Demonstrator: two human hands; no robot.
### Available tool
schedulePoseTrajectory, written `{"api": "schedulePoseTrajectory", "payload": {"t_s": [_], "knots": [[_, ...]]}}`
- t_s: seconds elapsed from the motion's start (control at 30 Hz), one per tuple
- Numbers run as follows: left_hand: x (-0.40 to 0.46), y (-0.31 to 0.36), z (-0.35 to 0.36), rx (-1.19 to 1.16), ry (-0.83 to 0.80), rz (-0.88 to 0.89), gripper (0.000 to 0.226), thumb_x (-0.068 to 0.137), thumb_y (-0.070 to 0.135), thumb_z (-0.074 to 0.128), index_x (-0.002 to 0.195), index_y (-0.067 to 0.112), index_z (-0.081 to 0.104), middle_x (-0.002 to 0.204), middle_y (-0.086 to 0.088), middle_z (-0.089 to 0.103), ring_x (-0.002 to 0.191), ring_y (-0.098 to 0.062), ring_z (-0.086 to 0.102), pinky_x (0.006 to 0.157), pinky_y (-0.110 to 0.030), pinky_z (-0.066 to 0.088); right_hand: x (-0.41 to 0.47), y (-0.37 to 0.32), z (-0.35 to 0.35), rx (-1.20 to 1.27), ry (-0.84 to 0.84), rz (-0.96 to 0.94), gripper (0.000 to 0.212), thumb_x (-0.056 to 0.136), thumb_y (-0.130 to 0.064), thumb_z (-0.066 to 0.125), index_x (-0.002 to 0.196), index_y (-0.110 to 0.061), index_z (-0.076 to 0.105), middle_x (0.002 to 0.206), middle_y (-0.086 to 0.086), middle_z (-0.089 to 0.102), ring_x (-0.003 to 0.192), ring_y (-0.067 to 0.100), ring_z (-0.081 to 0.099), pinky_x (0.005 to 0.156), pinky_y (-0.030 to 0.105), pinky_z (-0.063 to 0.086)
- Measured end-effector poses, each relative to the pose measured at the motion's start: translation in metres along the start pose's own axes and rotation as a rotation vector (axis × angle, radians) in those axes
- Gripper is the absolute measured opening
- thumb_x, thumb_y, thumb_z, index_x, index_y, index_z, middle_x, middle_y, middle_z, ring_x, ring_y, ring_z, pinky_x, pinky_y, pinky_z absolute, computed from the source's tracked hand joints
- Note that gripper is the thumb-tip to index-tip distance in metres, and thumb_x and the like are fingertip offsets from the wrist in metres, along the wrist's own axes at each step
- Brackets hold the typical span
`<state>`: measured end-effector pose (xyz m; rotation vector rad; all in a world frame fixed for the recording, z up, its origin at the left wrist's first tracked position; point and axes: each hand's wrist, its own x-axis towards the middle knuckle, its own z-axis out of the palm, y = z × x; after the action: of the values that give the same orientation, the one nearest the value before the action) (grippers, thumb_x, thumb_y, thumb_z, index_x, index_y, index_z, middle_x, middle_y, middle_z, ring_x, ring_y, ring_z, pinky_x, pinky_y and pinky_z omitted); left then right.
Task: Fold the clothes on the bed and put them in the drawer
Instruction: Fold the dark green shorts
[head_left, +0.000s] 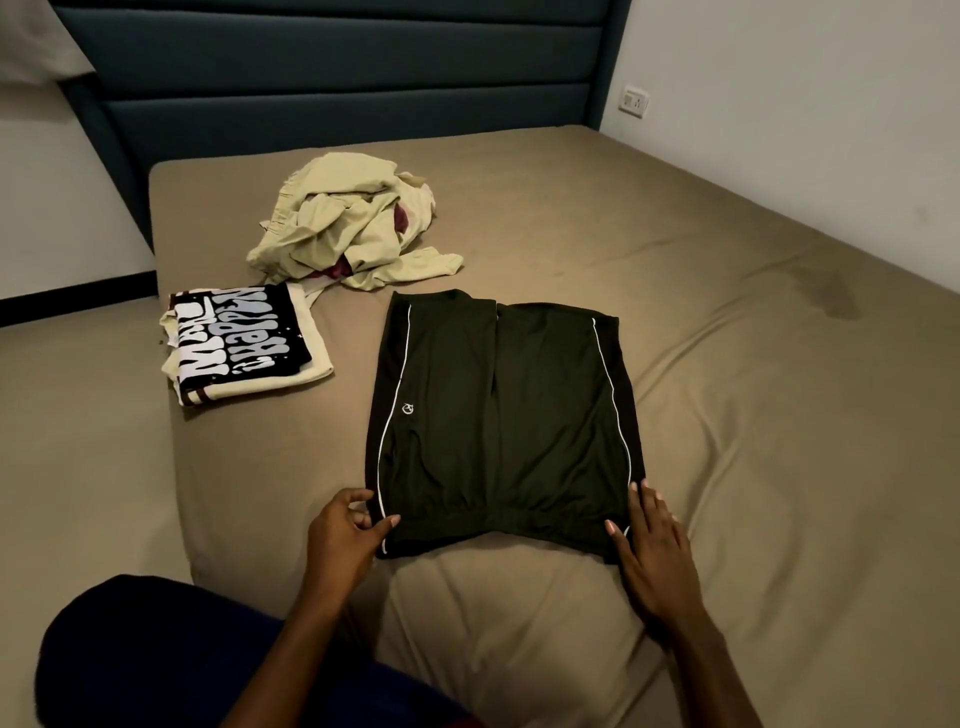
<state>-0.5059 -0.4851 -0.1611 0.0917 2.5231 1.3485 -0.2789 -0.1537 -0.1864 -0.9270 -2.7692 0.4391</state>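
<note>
dark green shorts (501, 415) lie flat on the bed (753, 415), waistband nearest the person, legs pointing away toward the headboard (332, 78). white piping runs down each side; a small white logo sits beyond the left fingers, too small to read.

left hand (345, 535): thumb and fingers pinch the near left corner of the waistband, fingertips curled in on the hem. right hand (652, 545): fingers straight and together, laid along the right edge of the shorts, thumb resting on the fabric, palm partly on the sheet. nothing gripped there. both forearms come in from the bottom edge, cut off by the frame.

beyond the left fingers and to their left: one folded garment (244, 343), cream with a black panel and white lettering, seen upside down and hard to read. it touches nothing else plainly, though a cream strap from the pile reaches close to it.

further out, past the shorts: one crumpled pile (353, 228) of pale cream cloth with maroon showing inside; number of pieces in it cannot be told.

count: one pair of shorts, one folded piece, one heap.

dark stain on the sheet far right of the right fingers. wall socket (635, 101) by the headboard. dark blue clothing (156, 665) at lower left, partly cut off.
</note>
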Motion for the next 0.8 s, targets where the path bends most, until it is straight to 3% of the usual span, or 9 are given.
{"api": "schedulePoseTrajectory", "payload": {"t_s": [0.17,0.3,0.37,0.47,0.63,0.73,0.8], "knots": [[-0.001,0.011,-0.001,0.159,0.093,0.064,0.049,0.081,0.032,0.085,0.122,0.017,0.061,0.089,0.002,0.068,0.076,-0.01,0.063,0.061,-0.024,0.045,0.013,-0.001,-0.009,0.126,-0.046,0.078,0.083,0.1,-0.074,0.026,0.165,-0.024,0.018,0.173,-0.001,0.006,0.159,0.017,0.007,0.126,0.037,0.009],[0.026,0.028,0.003,0.346,0.217,0.266,0.041,0.089,0.034,0.076,0.124,0.017,0.063,0.111,-0.005,0.065,0.095,-0.023,0.064,0.072,-0.033,0.049,0.06,-0.003,-0.018,0.206,-0.043,0.081,0.07,0.105,-0.057,0.038,0.164,-0.023,0.022,0.173,0.006,0.008,0.159,0.024,0.009,0.126,0.043,0.014],[0.048,0.037,0.012,0.421,0.209,0.355,0.04,0.092,0.032,0.071,0.128,0.018,0.063,0.123,-0.008,0.062,0.107,-0.027,0.061,0.078,-0.039,0.052,0.095,-0.003,-0.016,0.184,-0.036,0.051,0.069,0.104,-0.057,0.037,0.162,-0.02,0.03,0.171,0.013,0.015,0.158,0.03,0.015,0.125,0.046,0.02],[0.087,0.051,0.029,0.512,0.138,0.438,0.047,0.097,0.036,0.064,0.141,0.018,0.058,0.145,-0.014,0.053,0.132,-0.032,0.049,0.099,-0.049,0.051,0.154,-0.008,-0.01,0.121,-0.059,0.0,0.075,0.097,-0.058,0.032,0.16,-0.016,0.036,0.17,0.015,0.017,0.157,0.032,0.018,0.123,0.047,0.024],[0.157,0.077,0.052,0.721,0.016,0.454,0.071,0.096,0.063,0.027,0.157,0.027,0.038,0.166,-0.021,0.022,0.151,-0.04,0.023,0.113,-0.057,0.035,0.248,-0.027,-0.002,-0.057,-0.093,-0.093,0.092,0.091,-0.071,0.004,0.164,-0.019,0.022,0.172,0.012,0.008,0.16,0.028,0.004,0.126,0.045,0.01],[0.198,0.089,0.067,0.838,-0.055,0.447,0.084,0.09,0.072,0.002,0.162,0.032,0.02,0.17,-0.016,0.005,0.156,-0.037,0.004,0.119,-0.057,0.024,0.297,-0.04,0.008,-0.092,-0.085,-0.142,0.087,0.094,-0.07,0.004,0.165,-0.021,0.016,0.173,0.011,0.005,0.16,0.028,0.0,0.128,0.044,0.006],[0.222,0.097,0.076,0.861,-0.075,0.397,0.083,0.093,0.075,-0.001,0.163,0.033,0.012,0.171,-0.015,0.0,0.157,-0.034,-0.003,0.121,-0.055,0.02,0.325,-0.04,0.017,-0.085,-0.12,-0.126,0.087,0.094,-0.072,0.004,0.166,-0.023,0.014,0.173,0.01,0.004,0.16,0.027,0.0,0.128,0.045,0.006]]}}
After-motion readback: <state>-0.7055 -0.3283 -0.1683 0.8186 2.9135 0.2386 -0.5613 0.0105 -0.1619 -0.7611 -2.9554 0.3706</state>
